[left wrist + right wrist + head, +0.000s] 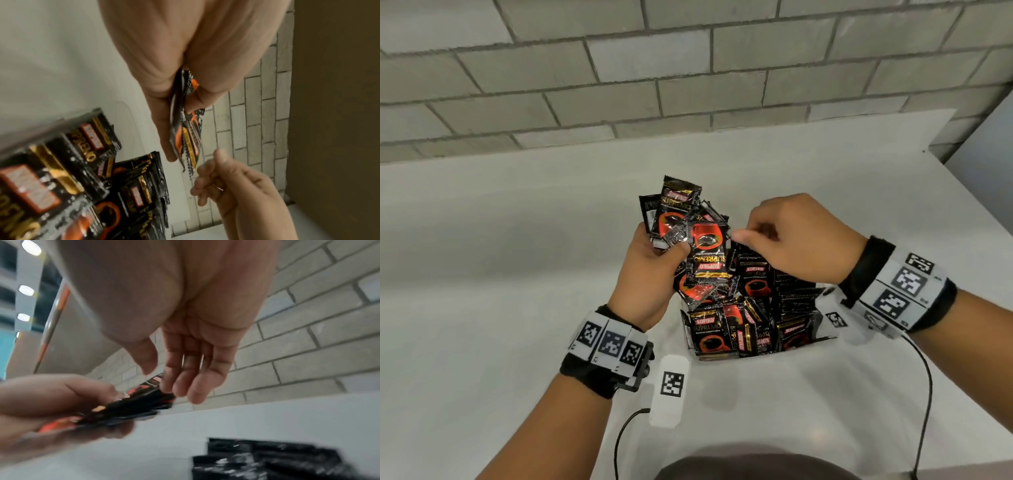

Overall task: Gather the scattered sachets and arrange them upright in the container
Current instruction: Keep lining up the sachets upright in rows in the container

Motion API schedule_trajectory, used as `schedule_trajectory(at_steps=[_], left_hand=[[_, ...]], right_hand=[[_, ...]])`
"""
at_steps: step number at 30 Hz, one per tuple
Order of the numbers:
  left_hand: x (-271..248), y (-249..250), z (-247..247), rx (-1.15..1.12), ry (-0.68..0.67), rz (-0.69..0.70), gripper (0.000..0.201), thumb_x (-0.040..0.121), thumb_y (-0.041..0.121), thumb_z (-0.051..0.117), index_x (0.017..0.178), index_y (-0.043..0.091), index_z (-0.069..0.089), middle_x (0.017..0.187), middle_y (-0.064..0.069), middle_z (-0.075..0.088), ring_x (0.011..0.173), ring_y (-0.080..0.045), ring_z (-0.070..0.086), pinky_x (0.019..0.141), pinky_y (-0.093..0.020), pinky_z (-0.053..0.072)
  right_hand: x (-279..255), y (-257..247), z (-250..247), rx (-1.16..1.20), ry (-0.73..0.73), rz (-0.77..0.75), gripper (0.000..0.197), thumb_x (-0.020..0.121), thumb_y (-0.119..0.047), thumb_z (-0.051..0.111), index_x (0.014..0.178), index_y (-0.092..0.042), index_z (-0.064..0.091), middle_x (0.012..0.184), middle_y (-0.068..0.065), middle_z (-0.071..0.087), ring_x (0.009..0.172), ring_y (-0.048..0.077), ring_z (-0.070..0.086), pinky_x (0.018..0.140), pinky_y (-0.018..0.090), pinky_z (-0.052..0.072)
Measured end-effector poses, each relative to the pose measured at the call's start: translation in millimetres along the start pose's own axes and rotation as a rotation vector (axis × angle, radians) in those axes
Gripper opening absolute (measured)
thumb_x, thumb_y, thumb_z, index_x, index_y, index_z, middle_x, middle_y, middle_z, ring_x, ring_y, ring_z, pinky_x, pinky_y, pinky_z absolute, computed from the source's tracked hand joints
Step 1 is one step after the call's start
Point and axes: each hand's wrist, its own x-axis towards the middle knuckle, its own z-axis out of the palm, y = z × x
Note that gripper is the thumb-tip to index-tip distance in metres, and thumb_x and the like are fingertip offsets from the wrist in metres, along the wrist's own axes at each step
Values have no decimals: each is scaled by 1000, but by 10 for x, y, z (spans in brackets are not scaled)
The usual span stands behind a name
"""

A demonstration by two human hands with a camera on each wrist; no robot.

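My left hand (667, 253) grips a fanned bundle of black, red and gold coffee sachets (681, 212) just above the left end of a clear container (822, 337). More sachets (753, 284) fill that container, some upright in rows at the right, others leaning at the front. My right hand (767, 233) hovers over the container beside the bundle, fingers loosely curled and holding nothing. The left wrist view shows my thumb and fingers (164, 113) pinching the bundle (189, 142). In the right wrist view my relaxed fingers (185, 378) sit close to the bundle (139, 405).
The container sits on a white counter (517, 274) that runs back to a grey brick wall (688, 85). Black cables (924, 394) trail from both wrist bands toward the near edge. The counter's right edge (983, 205) lies close to my right arm.
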Motion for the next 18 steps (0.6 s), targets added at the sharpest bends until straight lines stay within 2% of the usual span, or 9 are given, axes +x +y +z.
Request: schedule_trajectory(at_steps=[2,3,5,7,11,13,14,15,18], left_hand=[[-21,4,76,-16,-15,-5,37,98,-8,55,132,7,52,119,-15,72,107,-30,72,82,-41,61],[-27,6,111,-30,-24,-15,38,98,-9,53,133,6,51,119,-16,72,106,-30,72,79,-40,61],[-34,10,150,-55,-38,-32,39,98,-10,52,134,6,50,119,-16,71,103,-29,73,75,-39,61],[-33,10,151,-72,-25,-41,39,98,-12,51,134,5,50,118,-14,71,101,-27,73,73,-38,62],[-36,5,92,-96,-12,-52,39,97,-12,50,129,9,53,113,-10,73,97,-24,74,71,-38,62],[-37,9,54,-89,-12,-63,37,98,-11,51,128,11,54,113,-9,74,97,-25,75,71,-39,63],[-32,13,25,-86,-1,-64,37,98,-11,51,127,12,54,113,-9,74,97,-25,75,71,-39,63],[-27,20,-9,-84,12,-60,36,98,-11,51,126,12,55,113,-9,74,97,-26,75,70,-39,63],[-2,51,-126,-84,60,-44,36,98,-10,52,127,10,55,111,-9,76,100,-29,74,70,-41,62]], right_hand=[[-49,-167,20,182,17,62,42,83,-65,65,83,-22,63,68,-4,63,60,10,57,57,24,45],[-61,-224,38,255,10,83,46,75,-64,73,87,-22,60,67,-3,64,59,10,58,57,24,45],[-62,-249,87,292,-21,93,49,68,-52,86,94,-22,57,68,-3,66,58,8,58,59,24,46],[-44,-192,103,324,0,116,42,70,-34,90,96,-23,59,73,-3,67,61,8,59,65,27,51],[-8,-57,38,475,160,174,32,74,-6,82,90,-23,60,76,-4,63,70,22,62,72,38,56],[6,-1,-24,558,210,189,29,76,1,74,90,-21,62,78,-4,60,65,22,59,62,35,56],[7,29,-58,579,209,197,26,78,2,72,89,-20,64,82,-4,62,64,20,59,58,30,53],[4,55,-91,568,195,198,24,79,2,71,88,-20,68,87,-4,66,65,18,62,59,27,52],[-9,123,-123,410,94,159,24,78,-3,74,82,-27,76,93,-8,72,79,16,68,75,30,56]])
